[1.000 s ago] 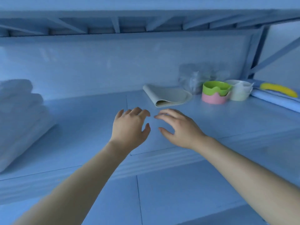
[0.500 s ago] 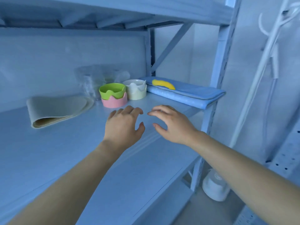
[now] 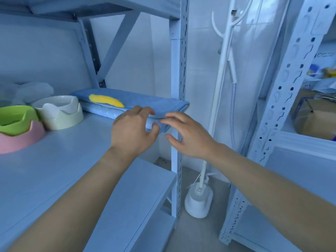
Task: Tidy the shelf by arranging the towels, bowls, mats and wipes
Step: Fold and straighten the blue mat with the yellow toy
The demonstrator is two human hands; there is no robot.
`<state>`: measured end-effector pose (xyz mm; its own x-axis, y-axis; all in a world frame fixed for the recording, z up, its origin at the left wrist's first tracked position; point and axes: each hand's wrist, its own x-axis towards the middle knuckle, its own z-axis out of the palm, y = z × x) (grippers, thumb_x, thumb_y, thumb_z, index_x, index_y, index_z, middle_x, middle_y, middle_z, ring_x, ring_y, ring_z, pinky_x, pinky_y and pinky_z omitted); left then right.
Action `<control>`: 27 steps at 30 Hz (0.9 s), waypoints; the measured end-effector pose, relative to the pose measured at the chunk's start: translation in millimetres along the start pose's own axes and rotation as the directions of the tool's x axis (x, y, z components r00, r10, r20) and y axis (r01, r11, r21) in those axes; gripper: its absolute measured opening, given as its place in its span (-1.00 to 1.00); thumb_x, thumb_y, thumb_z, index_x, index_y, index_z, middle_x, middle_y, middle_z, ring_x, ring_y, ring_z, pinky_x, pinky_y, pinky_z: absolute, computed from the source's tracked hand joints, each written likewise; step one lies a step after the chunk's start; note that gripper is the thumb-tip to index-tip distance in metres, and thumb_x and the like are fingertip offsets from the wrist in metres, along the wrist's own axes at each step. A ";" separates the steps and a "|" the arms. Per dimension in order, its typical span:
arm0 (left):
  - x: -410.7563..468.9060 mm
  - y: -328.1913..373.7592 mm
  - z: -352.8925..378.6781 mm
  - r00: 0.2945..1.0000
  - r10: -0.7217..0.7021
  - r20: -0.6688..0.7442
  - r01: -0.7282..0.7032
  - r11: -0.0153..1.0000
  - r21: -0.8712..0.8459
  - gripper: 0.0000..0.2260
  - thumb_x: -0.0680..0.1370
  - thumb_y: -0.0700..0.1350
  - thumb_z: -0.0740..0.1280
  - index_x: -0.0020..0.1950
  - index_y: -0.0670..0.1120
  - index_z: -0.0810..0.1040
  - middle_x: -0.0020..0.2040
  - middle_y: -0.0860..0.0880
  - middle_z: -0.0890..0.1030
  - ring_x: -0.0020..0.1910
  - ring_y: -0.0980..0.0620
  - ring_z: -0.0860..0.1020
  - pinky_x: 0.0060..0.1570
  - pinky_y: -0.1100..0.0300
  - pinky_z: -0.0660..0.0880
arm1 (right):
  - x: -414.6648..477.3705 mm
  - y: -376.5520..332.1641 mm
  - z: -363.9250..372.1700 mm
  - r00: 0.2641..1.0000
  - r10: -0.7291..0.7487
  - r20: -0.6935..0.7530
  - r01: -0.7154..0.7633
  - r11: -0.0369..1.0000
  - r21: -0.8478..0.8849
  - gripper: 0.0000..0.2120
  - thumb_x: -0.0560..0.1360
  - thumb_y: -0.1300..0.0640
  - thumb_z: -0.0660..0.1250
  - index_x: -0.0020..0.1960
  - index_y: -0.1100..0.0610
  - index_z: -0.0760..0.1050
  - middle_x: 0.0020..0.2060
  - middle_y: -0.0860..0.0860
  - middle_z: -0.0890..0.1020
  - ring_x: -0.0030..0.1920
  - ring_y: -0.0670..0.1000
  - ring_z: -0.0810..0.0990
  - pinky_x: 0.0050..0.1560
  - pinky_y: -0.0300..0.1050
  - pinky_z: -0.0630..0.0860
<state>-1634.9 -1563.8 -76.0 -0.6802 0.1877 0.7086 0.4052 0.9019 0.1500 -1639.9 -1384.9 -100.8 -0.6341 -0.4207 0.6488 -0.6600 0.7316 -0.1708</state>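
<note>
Both hands at the folded blue towel [image 3: 145,101], which lies at the right end of the shelf [image 3: 72,160], between the white bowl [image 3: 60,113] and the upright [image 3: 179,70]. The left hand [image 3: 133,132] arches over the near fold, fingers above, thumb below; whether that grip has closed on cloth I cannot tell. The right hand [image 3: 187,135] is spread, fingers straight, tips at the corner, holding nothing. The towel looks soft, light and floppy: lift 1 edge and the layers will likely sag apart. Best bet is 2 palms slid under the fold, or a pinch through every layer.
</note>
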 end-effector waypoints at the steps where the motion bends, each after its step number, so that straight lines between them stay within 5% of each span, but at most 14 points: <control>1: 11.6 1.0 11.2 1.000 -0.004 -0.007 0.004 1.000 -0.016 -0.67 0.40 0.05 0.19 0.06 -0.05 0.57 -0.07 -0.05 0.60 -0.10 -0.14 0.58 -0.18 0.08 0.45 | 4.3 13.9 1.6 1.000 -0.010 0.000 0.010 1.000 0.001 -0.63 0.46 0.07 0.25 0.25 0.10 0.47 0.21 0.04 0.48 0.17 -0.01 0.46 0.02 -0.04 0.53; 5: 56.4 1.5 51.9 1.000 -0.024 -0.007 0.024 0.999 -0.044 -0.56 0.38 0.12 0.07 0.07 -0.04 0.56 -0.04 -0.06 0.60 -0.08 -0.15 0.56 -0.14 0.07 0.46 | 28.6 66.1 8.9 0.999 -0.019 0.032 0.019 1.000 0.012 -0.62 0.45 0.04 0.35 0.24 0.11 0.48 0.22 0.06 0.47 0.17 -0.07 0.42 0.06 -0.03 0.51; 14: 106.1 0.8 104.1 0.984 -0.134 0.120 0.137 0.990 -0.014 -0.65 0.38 0.06 0.14 0.06 0.00 0.56 0.01 -0.01 0.56 0.01 -0.09 0.53 -0.06 0.04 0.48 | 66.4 147.5 24.6 0.985 -0.028 0.171 0.016 0.997 0.073 -0.34 0.34 -0.19 0.42 0.35 0.05 0.37 0.39 -0.07 0.34 0.34 -0.15 0.26 0.25 -0.16 0.33; 20: 107.3 13.7 119.9 0.955 -0.225 0.196 0.220 0.974 0.045 -0.78 0.47 0.00 0.25 0.09 0.04 0.54 0.05 0.04 0.54 0.02 -0.02 0.51 -0.16 0.19 0.34 | 78.9 177.2 42.2 0.969 -0.124 0.214 0.092 0.983 0.156 -0.30 0.32 -0.25 0.40 0.37 -0.01 0.33 0.42 -0.13 0.28 0.39 -0.14 0.23 0.24 -0.18 0.30; 24: 111.0 37.4 131.4 0.924 -0.303 0.236 0.259 0.945 0.198 -0.67 0.46 0.09 0.25 0.20 0.08 0.46 0.10 0.04 0.50 0.09 -0.01 0.47 -0.12 0.15 0.37 | 91.4 203.0 46.2 0.939 -0.223 0.260 0.176 0.965 0.193 -0.27 0.31 -0.23 0.43 0.39 0.00 0.31 0.43 -0.12 0.27 0.40 -0.12 0.22 0.25 -0.30 0.18; 27: 111.4 45.8 142.8 0.886 -0.398 0.240 0.308 0.889 0.338 -0.59 0.45 0.16 0.23 0.25 0.05 0.42 0.15 0.03 0.48 0.14 -0.03 0.45 -0.03 0.10 0.39 | 99.1 216.8 51.8 0.902 -0.333 0.274 0.286 0.937 0.198 -0.29 0.37 -0.34 0.20 0.40 0.04 0.32 0.40 -0.02 0.34 0.38 0.01 0.30 0.37 -0.12 0.17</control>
<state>-1779.4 -1446.0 -88.6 -0.9102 -0.0990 0.4022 -0.0557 0.9915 0.1180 -1866.7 -1295.8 -112.0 -0.4625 -0.7702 0.4393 -0.8800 0.4590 -0.1217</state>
